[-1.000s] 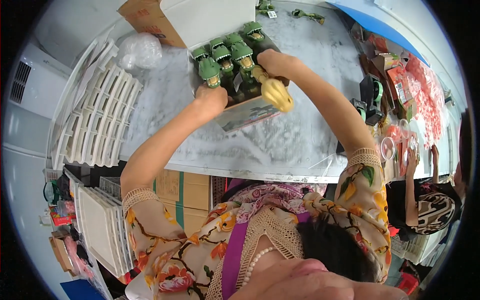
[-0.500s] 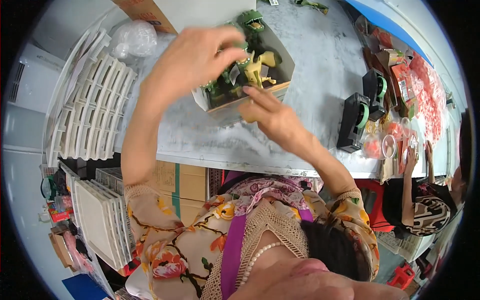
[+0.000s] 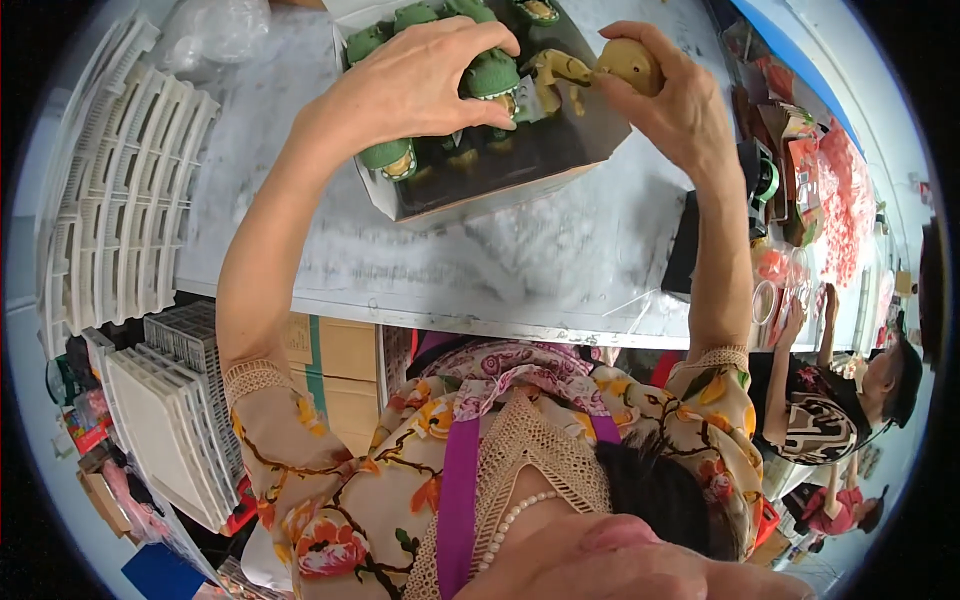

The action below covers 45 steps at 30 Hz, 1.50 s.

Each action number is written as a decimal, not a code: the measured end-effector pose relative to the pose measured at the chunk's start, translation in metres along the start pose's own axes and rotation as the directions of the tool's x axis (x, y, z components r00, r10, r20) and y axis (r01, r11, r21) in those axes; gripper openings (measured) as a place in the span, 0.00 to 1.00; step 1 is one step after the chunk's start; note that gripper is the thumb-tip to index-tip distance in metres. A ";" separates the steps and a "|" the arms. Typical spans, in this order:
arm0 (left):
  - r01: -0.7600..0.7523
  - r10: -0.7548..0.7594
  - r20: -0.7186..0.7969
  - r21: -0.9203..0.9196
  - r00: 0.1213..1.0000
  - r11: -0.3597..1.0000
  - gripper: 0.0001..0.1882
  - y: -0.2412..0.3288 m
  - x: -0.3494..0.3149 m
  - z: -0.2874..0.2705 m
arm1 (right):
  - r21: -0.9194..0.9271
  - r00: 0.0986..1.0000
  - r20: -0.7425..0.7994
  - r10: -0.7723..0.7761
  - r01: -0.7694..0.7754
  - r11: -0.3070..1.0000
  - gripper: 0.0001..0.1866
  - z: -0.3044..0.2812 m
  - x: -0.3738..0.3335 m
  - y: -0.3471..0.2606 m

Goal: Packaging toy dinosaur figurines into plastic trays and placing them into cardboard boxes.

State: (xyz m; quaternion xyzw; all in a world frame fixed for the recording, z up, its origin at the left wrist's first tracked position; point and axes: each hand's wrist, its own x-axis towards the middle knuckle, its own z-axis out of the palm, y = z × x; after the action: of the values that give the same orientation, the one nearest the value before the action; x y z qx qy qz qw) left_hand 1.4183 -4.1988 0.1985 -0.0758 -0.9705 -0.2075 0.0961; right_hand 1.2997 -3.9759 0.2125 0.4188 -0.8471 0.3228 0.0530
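Altogether, six green toy heads (image 3: 388, 158) with toothed mouths show in or at one open cardboard box (image 3: 480, 208) on a grey-white table (image 3: 300, 265); one yellow toy (image 3: 634, 66) joins them, its body inside the box and its round head over the box's right rim. Two bare hands work here; the left hand (image 3: 425, 85) reaches over the box from its left side, thumb and fingers closed around one green head (image 3: 489, 74); the right hand (image 3: 682, 108), just beyond the box's right rim, pinches the yellow head between curled fingers and thumb. Left of the box stand pale plastic racks (image 3: 120, 190), too overlapped to count; behind them, to the box's upper left, lies one clear plastic bag (image 3: 222, 30). Well to the box's right, past one roll of green tape (image 3: 767, 180), red packages (image 3: 800, 155) carry markings too small to read; farther right and nearer than the box, two co-workers (image 3: 820, 415) appear, one in a pale-patterned black top.
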 end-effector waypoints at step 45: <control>0.103 -0.085 0.422 -0.020 0.903 0.994 0.34 -0.002 -0.005 0.042 | -0.333 0.311 0.943 0.120 0.862 0.384 0.08 0.119 0.009 -0.002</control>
State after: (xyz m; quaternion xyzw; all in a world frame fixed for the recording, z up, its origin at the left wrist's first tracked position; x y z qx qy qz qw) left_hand 1.4163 -4.1837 0.1595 -0.0740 -0.9664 -0.2110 -0.1268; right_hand 1.3167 -4.0534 0.1227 0.6547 -0.6164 -0.4236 -0.1094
